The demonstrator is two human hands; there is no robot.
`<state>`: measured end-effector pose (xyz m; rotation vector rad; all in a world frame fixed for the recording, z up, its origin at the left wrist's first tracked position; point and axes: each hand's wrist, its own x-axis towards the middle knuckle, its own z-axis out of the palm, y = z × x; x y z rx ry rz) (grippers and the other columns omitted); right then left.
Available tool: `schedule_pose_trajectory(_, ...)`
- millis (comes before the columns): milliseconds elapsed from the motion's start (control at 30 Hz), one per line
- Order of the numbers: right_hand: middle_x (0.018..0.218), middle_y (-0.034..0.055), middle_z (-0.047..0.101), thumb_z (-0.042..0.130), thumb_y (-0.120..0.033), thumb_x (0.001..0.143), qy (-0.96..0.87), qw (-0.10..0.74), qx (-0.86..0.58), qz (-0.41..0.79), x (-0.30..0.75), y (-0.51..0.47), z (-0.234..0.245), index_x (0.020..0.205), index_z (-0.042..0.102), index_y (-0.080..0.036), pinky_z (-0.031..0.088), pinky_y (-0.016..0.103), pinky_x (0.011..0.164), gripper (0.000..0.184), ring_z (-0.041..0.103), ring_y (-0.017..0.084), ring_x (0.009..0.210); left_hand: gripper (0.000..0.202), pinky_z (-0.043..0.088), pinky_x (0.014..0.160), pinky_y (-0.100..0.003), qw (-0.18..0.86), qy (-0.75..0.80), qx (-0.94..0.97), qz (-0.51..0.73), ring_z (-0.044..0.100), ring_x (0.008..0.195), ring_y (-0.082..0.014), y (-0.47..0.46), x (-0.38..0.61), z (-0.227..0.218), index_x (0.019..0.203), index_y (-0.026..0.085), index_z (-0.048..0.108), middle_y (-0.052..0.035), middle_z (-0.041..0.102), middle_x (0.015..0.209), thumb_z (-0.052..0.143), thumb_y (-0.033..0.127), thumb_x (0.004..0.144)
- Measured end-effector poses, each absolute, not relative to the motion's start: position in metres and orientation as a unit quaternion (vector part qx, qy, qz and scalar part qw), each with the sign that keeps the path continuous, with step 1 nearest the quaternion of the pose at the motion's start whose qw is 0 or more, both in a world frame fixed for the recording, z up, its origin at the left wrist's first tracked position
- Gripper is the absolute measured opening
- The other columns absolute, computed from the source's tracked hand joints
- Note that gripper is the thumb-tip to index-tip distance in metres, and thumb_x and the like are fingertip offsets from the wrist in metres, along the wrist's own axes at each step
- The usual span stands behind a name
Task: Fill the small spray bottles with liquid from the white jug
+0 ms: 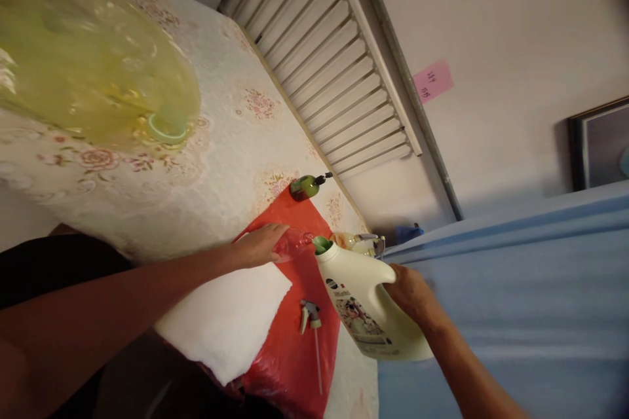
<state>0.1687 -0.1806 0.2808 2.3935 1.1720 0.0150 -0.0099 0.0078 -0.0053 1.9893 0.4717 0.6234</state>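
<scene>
My right hand grips the handle of a large cream detergent jug, which is tilted with its green spout toward a clear plastic bottle. My left hand is wrapped round that bottle, and the spout meets or nearly meets its neck. Whether liquid flows is too small to tell. Below them a trigger spray head with its thin tube lies on a red plastic sheet. White paper towel rests beside my left forearm.
A green pump bottle stands at the sheet's far corner. Behind the jug's spout is another clear spray bottle. A big yellow translucent bag lies on the floral tablecloth. A radiator and a blue curtain border the table.
</scene>
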Motion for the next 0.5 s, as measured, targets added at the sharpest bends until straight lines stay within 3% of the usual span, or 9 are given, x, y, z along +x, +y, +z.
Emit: schedule_pose_trajectory(500,0.087,0.0122,0.077,0.051,-0.020,0.088,0.423,0.245,0.872,0.003,0.1683,-0.1793,0.2813,0.089,0.072,-0.016,0.037,0.024,0.065,0.022,0.072,0.023,0.087,0.072,0.046,0.106,-0.043,0.481,0.189,0.820,0.246,0.050,0.133,-0.0348,0.0078,-0.0137,0.0006,0.142,0.017,0.044,-0.0177,0.054,0.143,0.070,0.039,0.079)
